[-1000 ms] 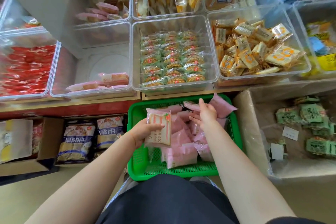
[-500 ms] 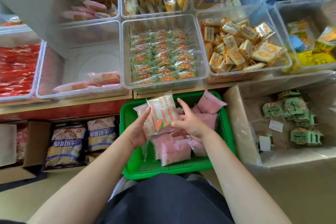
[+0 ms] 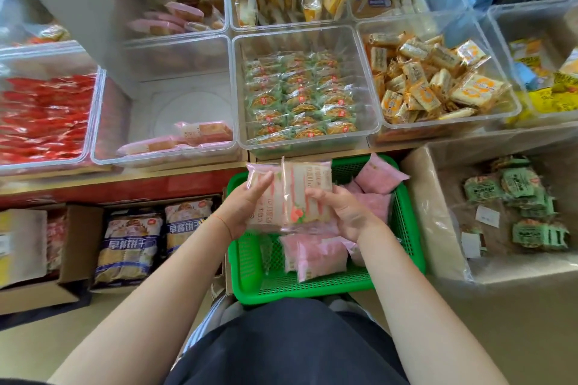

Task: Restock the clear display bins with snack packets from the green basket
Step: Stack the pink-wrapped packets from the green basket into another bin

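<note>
A green basket [image 3: 247, 278] stands in front of me with several pink snack packets [image 3: 316, 255] in it. Above the basket I hold a small stack of pink-and-white packets [image 3: 305, 194] upright. My left hand [image 3: 242, 209] grips the stack's left side and my right hand [image 3: 339, 212] grips its right side. On the shelf beyond, a clear bin [image 3: 169, 106] holds only a few of the same pink packets [image 3: 203, 133] along its front wall.
Neighbouring clear bins hold red packets [image 3: 43, 116], green pastries [image 3: 300, 97] and orange packets [image 3: 434, 78]. A plastic-lined carton [image 3: 438, 228] with green packets stands right of the basket. Cardboard boxes with biscuit bags [image 3: 129, 247] sit under the shelf at left.
My right hand left the basket's packets and joined my left hand on the stack. The stack has risen and both hands now square it above the basket.
</note>
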The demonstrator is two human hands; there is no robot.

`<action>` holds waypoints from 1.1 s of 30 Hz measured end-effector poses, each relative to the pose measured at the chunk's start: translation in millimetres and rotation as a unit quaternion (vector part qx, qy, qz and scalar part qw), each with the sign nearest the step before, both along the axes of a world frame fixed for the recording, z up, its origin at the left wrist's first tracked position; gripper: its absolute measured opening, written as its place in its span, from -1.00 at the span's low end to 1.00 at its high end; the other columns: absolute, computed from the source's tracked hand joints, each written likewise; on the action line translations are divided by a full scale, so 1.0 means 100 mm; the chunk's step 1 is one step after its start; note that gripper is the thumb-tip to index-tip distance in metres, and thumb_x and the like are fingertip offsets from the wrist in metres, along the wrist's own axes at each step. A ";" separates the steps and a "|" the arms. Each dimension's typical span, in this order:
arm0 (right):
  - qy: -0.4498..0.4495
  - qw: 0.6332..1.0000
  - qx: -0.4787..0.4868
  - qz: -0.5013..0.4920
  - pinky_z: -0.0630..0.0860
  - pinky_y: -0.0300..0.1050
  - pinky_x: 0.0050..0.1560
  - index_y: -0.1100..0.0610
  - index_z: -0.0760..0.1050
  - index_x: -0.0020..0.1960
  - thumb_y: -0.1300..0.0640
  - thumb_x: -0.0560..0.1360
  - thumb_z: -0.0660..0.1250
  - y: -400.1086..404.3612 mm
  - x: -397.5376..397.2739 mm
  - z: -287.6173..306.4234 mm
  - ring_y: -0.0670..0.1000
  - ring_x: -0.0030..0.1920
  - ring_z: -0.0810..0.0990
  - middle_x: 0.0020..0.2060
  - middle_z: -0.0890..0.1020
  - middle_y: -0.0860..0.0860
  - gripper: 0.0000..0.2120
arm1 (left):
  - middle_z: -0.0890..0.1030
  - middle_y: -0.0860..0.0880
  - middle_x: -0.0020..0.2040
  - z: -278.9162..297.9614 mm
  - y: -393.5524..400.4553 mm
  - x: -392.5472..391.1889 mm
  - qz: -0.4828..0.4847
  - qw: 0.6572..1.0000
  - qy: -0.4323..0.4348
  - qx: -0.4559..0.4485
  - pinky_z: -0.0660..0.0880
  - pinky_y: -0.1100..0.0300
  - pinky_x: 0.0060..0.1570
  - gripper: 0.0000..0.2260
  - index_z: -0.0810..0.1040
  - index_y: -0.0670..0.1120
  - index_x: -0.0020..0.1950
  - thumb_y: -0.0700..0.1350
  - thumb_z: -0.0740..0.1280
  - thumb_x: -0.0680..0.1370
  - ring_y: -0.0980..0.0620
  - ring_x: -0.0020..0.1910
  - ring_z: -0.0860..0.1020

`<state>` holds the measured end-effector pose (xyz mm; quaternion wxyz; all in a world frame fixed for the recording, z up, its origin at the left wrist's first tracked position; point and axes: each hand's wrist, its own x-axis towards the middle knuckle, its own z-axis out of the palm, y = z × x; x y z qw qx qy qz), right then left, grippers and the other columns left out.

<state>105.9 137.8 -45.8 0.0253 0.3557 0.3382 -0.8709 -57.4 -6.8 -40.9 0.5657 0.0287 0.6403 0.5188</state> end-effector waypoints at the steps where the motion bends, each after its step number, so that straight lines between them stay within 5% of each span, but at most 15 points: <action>1: 0.024 0.999 -0.036 -0.012 0.59 0.21 0.12 0.25 0.48 0.34 0.20 0.45 0.46 0.00 -0.03 0.03 0.19 0.16 0.64 0.20 0.62 0.23 -0.52 | 0.66 -0.22 0.11 0.05 -0.04 -0.08 0.016 1.000 0.000 0.005 0.57 -0.18 0.11 -0.51 0.55 -0.15 0.26 0.14 0.43 0.48 -0.23 0.07 0.65; 4: 0.065 0.994 -0.084 -0.014 0.61 0.19 0.07 0.23 0.46 0.38 0.15 0.35 0.57 -0.04 -0.23 0.12 0.21 0.19 0.62 0.25 0.58 0.25 -0.36 | 0.65 -0.22 0.10 0.28 -0.17 -0.42 0.037 0.998 0.034 0.038 0.57 -0.20 0.11 -0.60 0.54 -0.17 0.22 0.02 0.47 0.48 -0.23 0.06 0.65; 7: 0.053 0.997 -0.047 0.002 0.64 0.10 0.03 0.22 0.51 0.29 0.17 0.44 0.44 -0.16 -0.60 0.29 0.14 0.06 0.69 0.11 0.67 0.20 -0.57 | 0.69 -0.18 0.06 0.48 -0.33 -0.82 0.045 0.993 0.107 0.036 0.57 -0.21 0.10 -0.49 0.54 -0.17 0.21 0.06 0.54 0.38 -0.21 0.04 0.67; 10: 0.040 0.999 0.003 0.012 0.66 0.10 -0.08 0.21 0.47 0.32 0.19 0.47 0.35 -0.29 -1.00 0.46 0.13 0.02 0.70 0.06 0.69 0.17 -0.57 | 0.70 -0.15 -0.02 0.60 -0.51 -1.22 0.104 0.978 0.175 0.040 0.62 -0.12 0.02 -0.69 0.55 -0.17 0.12 -0.06 0.50 0.47 -0.18 0.00 0.67; 12: 0.033 0.999 0.033 0.009 0.64 0.20 0.02 0.21 0.44 0.35 0.20 0.46 0.36 -0.36 -1.25 0.55 0.17 0.11 0.67 0.13 0.65 0.19 -0.54 | 0.67 -0.10 -0.05 0.69 -0.60 -1.51 0.166 0.955 0.238 0.061 0.64 0.00 -0.07 -0.83 0.55 -0.09 0.02 -0.16 0.48 0.49 -0.13 -0.02 0.65; 16: 0.024 0.997 0.079 -0.012 0.47 0.47 0.15 0.19 0.39 0.39 0.26 0.51 0.35 -0.46 -1.74 0.68 0.25 0.24 0.59 0.27 0.58 0.21 -0.54 | 0.60 0.17 -0.21 0.75 -0.72 -2.13 0.164 0.866 0.469 0.051 0.49 0.24 -0.17 -0.90 0.55 0.04 0.03 -0.05 0.41 0.54 0.20 -0.22 0.55; 19: 0.003 0.991 0.132 -0.032 0.53 0.40 0.11 0.13 0.47 0.29 0.27 0.55 0.33 -0.55 -2.08 0.76 0.22 0.20 0.61 0.21 0.62 0.15 -0.69 | 0.65 -0.01 -0.02 0.55 -0.74 -2.55 0.020 0.761 0.647 -0.050 0.44 0.09 -0.09 -0.78 0.55 -0.04 0.22 -0.10 0.31 0.58 -0.07 -0.06 0.57; 22: -0.027 0.970 0.237 -0.034 0.58 0.23 0.13 0.00 0.53 0.17 0.22 0.59 0.30 -0.61 -2.40 0.80 0.14 0.16 0.64 0.13 0.66 0.06 -0.79 | 0.62 -0.08 0.19 0.21 -0.76 -2.81 -0.181 0.699 0.670 -0.173 0.43 -0.03 0.11 -0.70 0.51 0.07 0.32 -0.07 0.25 0.59 -0.20 0.17 0.54; 28: -0.055 0.864 0.501 0.009 0.53 -0.40 -0.09 -0.10 0.47 0.18 0.20 0.59 0.31 -0.60 -2.90 0.85 -0.28 -0.04 0.56 -0.03 0.58 -0.22 -0.75 | 0.45 -0.07 0.38 -0.14 -0.68 -2.95 -0.398 0.702 0.541 -0.238 0.30 -0.09 0.30 -0.58 0.31 0.13 0.46 0.17 0.13 0.62 -0.17 0.35 0.41; 33: -0.120 0.670 0.702 0.210 0.52 0.09 0.16 -0.21 0.44 0.33 0.04 0.55 0.23 -0.46 -3.39 0.53 0.05 0.13 0.55 0.12 0.60 -0.04 -0.63 | 0.45 -0.11 0.38 -0.27 -0.67 -3.00 -0.404 0.724 0.507 -0.235 0.24 -0.13 0.28 -0.37 0.36 0.11 0.41 0.44 0.04 0.48 -0.17 0.36 0.38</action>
